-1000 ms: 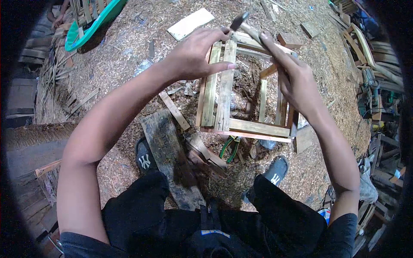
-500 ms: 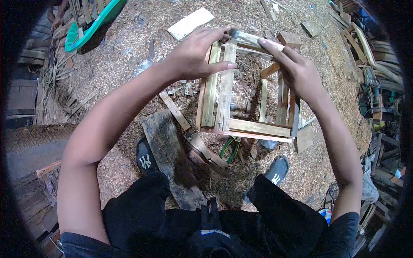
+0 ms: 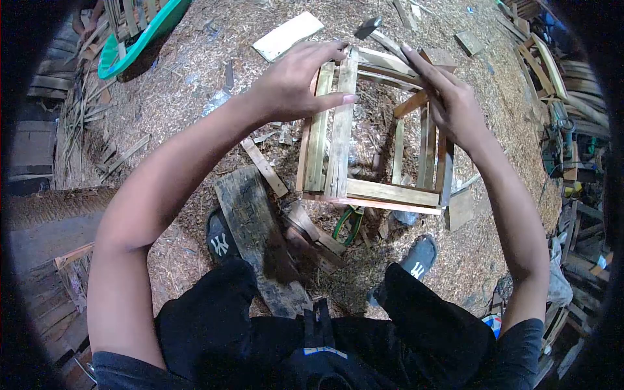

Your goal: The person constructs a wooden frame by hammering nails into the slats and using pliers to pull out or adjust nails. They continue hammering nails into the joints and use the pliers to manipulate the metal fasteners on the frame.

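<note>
The left hand (image 3: 292, 84) is clamped on the far left corner of an open wooden frame (image 3: 383, 192) made of pale slats. Its fingers (image 3: 325, 51) curl over the top rail, and the thumb presses flat across the long upright slat just below them. The frame stands on the sawdust-covered floor (image 3: 195, 84) between the two hands, its near rail lying well below both sets of fingers, close to the person's knees. The right hand (image 3: 455, 107) is wrapped around the handle of a hammer (image 3: 367, 28). Its fingers (image 3: 422, 65) lie stretched along the shaft, which runs up and to the left from them. The dark head sits just beyond the frame's far rail, near the tips of the left fingers and apart from the wood. Beyond the left fingers a pale flat board (image 3: 288, 36) lies on the floor, and further out to their left is a green plastic tub (image 3: 140, 36). Below the left wrist a dark, worn plank (image 3: 257, 227) lies slantwise. Green-handled pliers (image 3: 344, 224) rest just under the frame's near rail, and a black sandal (image 3: 220, 242) sits beside the plank.
</note>
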Demonstrator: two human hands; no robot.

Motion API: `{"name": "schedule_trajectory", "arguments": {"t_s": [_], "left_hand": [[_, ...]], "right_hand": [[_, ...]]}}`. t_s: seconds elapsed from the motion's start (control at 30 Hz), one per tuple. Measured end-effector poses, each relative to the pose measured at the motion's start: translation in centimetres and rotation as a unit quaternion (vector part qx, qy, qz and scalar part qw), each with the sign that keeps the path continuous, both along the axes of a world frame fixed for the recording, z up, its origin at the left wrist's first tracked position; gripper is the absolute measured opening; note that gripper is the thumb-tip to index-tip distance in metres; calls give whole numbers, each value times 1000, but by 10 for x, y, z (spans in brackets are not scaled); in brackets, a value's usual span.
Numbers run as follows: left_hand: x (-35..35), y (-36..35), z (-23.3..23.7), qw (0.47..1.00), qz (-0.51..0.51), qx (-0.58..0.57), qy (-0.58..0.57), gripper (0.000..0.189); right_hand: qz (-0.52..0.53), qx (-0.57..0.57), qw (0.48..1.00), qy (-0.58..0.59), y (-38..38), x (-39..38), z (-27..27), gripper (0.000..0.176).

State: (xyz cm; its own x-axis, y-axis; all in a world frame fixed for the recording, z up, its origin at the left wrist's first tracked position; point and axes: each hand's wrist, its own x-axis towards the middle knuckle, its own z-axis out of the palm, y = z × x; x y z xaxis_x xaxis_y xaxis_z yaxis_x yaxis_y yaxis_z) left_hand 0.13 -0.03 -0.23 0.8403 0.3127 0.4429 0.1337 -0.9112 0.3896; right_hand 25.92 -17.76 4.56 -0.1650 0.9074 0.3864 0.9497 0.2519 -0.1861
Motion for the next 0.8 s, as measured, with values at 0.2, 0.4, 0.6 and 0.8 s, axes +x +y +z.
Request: {"name": "schedule_trajectory", "arguments": {"t_s": [0.2, 0.4, 0.6, 0.8], "left_hand": [[0, 2, -4, 999, -22, -32, -10, 57], [0, 0, 2, 999, -13, -45, 21, 60], [-1, 0, 2, 998, -5, -60, 35, 62], [-1, 0, 1, 999, -13, -40, 11, 62]], "right_hand": [[-136, -144, 949, 244, -11, -35, 15, 45], [-229, -277, 698, 620, -9, -79, 38, 44], [-225, -244, 731, 596, -14, -71, 25, 45], [-131, -102, 966, 196, -19, -57, 12, 56]]}}
